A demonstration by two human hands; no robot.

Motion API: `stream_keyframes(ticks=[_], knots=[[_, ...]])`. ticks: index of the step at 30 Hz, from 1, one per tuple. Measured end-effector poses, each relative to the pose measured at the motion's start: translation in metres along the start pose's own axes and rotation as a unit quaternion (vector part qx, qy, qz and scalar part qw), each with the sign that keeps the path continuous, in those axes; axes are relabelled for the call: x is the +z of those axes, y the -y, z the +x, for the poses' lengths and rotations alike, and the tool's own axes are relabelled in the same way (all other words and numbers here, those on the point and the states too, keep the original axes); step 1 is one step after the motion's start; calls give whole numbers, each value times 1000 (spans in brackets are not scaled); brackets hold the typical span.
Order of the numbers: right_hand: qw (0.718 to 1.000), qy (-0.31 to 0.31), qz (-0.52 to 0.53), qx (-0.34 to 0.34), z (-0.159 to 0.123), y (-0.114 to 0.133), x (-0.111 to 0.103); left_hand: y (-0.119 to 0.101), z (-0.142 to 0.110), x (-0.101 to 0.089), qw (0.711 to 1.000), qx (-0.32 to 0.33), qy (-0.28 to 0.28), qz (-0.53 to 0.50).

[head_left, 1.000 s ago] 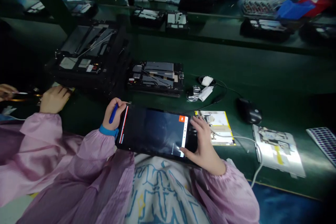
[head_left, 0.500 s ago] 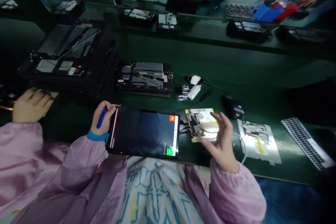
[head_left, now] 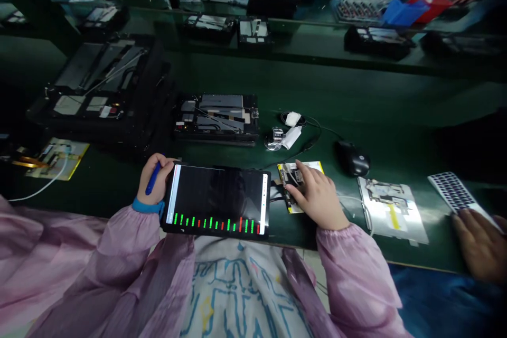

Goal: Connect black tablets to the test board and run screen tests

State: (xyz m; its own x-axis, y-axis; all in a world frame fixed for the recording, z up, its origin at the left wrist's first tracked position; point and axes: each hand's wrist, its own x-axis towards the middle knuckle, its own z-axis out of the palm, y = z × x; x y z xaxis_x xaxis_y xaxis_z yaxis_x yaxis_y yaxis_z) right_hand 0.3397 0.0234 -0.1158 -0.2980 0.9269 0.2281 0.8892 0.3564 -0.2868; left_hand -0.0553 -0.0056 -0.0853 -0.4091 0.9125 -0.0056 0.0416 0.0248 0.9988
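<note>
My left hand (head_left: 154,179) grips the left edge of a tablet screen (head_left: 217,195), with a blue pen (head_left: 153,177) also tucked in its fingers. The lit screen shows green and red bars along its bottom. Black cables run from the screen's right side to a circuit board assembly (head_left: 291,206) with yellow-taped edges, lying on the bench. Over this board rests my right hand (head_left: 317,195), thumb and fingers apart, its fingertips at the board; the hand covers part of it.
Stacked black trays of tablet parts (head_left: 99,84) stand at left, a smaller stack (head_left: 216,119) beyond the screen. A mouse (head_left: 352,158), a silver plate with a board (head_left: 392,208) and a keyboard (head_left: 455,190) lie right. A co-worker's hand (head_left: 479,243) touches the keyboard.
My right hand left the screen's right edge and moved right, then down onto the board. The screen changed from dark to coloured bars. A co-worker's hand appeared at the keyboard; another left at far left.
</note>
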Motion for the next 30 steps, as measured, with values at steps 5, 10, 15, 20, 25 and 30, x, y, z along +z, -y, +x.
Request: stream_keyframes(ticks=[5, 10, 15, 20, 25, 30], knots=[[996, -14, 93, -6, 2, -3, -10, -3, -2, 1, 999, -18, -3, -41], [982, -33, 168, -74, -5, 14, -32, -4, -3, 1, 998, -1, -4, -62], [983, 20, 160, -86, -7, 14, -34, -4, -5, 1, 997, 38, 3, -71], [973, 100, 157, -137, 1, -5, -24, -1, -6, -2, 996, 50, 13, -70], [945, 203, 178, -183, 23, -16, -24, 1, -5, -3, 997, 41, 12, -63], [911, 315, 166, -206, 49, -11, -29, 1, -5, -4, 998, 39, 10, -56]])
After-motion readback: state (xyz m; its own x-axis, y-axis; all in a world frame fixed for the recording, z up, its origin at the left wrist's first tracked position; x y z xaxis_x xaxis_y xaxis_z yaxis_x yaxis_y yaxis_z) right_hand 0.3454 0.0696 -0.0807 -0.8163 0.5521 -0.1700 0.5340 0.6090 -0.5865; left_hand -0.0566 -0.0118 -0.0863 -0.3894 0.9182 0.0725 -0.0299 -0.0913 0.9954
